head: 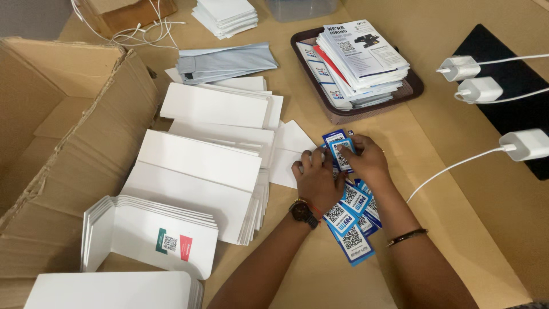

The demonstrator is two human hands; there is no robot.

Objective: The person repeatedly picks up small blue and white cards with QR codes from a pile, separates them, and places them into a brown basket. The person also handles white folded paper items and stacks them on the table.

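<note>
Head cam, looking down on a brown paper-covered table [457, 229]. Landmark = the loose pile of blue-and-white code stickers [351, 220], lying just in front of the person, between the two forearms.

L hand [316, 182] sits on the far-left edge of the pile, palm down, fingers curled, tips on the small sticker stack [338, 150] at the pile's far end. R hand [366, 162] is on the far-right side of the same stack, thumb + forefinger pinched shut on the top sticker. Both hands are in contact w/ it; R has the actual grip, L just steadies. L grip can't be fully read, its palm hides it.

Stack's long axis runs roughly away from the person, tilted slightly left. It pokes out beyond the fingertips, so it lies on the far side of both hands. Rest of the pile fans out toward the person, partly under the L wrist.

Surroundings rel. to pile:
- left: overlapping stacks of white folded cards [200, 171], touching each other, nearest one just beside L hand
- far left: open cardboard box [63, 143]
- beyond, slightly right: brown tray [414, 88] full of printed leaflets [360, 57]
- right, well apart: three white chargers [480, 88] w/ cables, partly on a black mat [514, 103]

Room beyond the table isn't in view.
</note>
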